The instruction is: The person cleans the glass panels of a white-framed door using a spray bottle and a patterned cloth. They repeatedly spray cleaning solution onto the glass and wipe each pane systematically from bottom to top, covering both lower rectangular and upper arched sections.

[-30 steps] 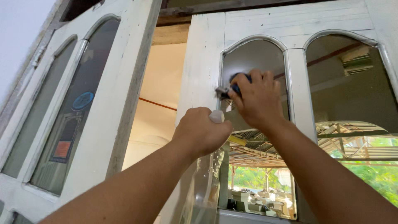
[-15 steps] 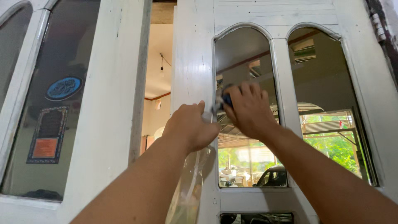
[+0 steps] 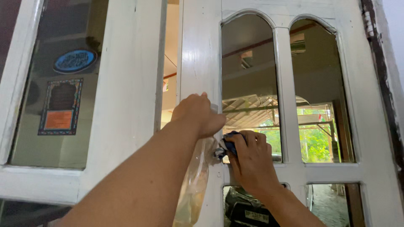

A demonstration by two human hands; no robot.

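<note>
left hand [image 3: 198, 113]: clenched on the top of a clear bottle [image 3: 194, 185], which hangs down against the white door [image 3: 200, 63]
right hand [image 3: 249, 159]: fingers grasp a blue cloth [image 3: 229, 145], pressed at the bottom of the left arched pane [image 3: 248, 71]
beside: 1 more arched pane to the right

Two bare forearms fill the lower part of the view, no sleeves showing anywhere along them, no watch or bracelet on either wrist. The left hand [image 3: 198, 114] wears no glove and no ring that can be made out, knuckles rounded. The right hand [image 3: 248, 162] is bare as well, fingers uncovered, nails short and plain where they show
</note>
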